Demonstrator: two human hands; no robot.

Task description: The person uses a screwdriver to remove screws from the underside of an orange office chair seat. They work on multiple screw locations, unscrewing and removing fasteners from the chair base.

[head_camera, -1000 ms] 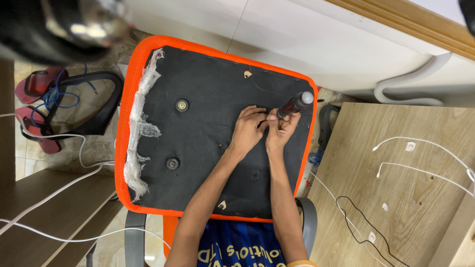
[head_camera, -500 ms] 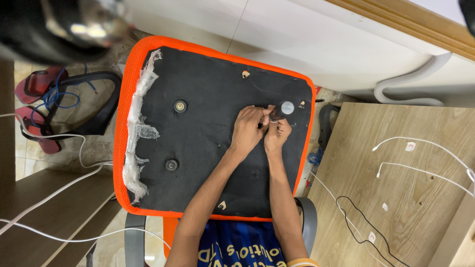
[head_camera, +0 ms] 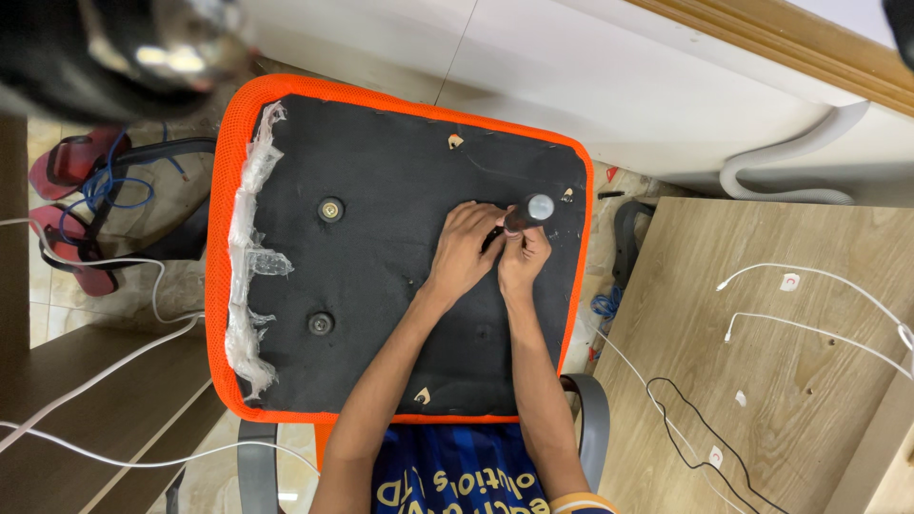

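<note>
1. Screwdriver (head_camera: 526, 215), dark-handled, stands upright near the right edge of the upturned seat base (head_camera: 400, 314), so its tip meets a fitting.
2. Right hand (head_camera: 522, 261) grips its handle; left hand (head_camera: 465, 249) curls beside, steadying.
3. Orange mesh rim (head_camera: 224, 276) surrounds; wooden board (head_camera: 762, 381) lies right.

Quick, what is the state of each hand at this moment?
Left hand: fingers curled, resting on the black seat underside beside the tool; cannot be told if it grips anything.
Right hand: closed around the dark screwdriver handle.
</note>
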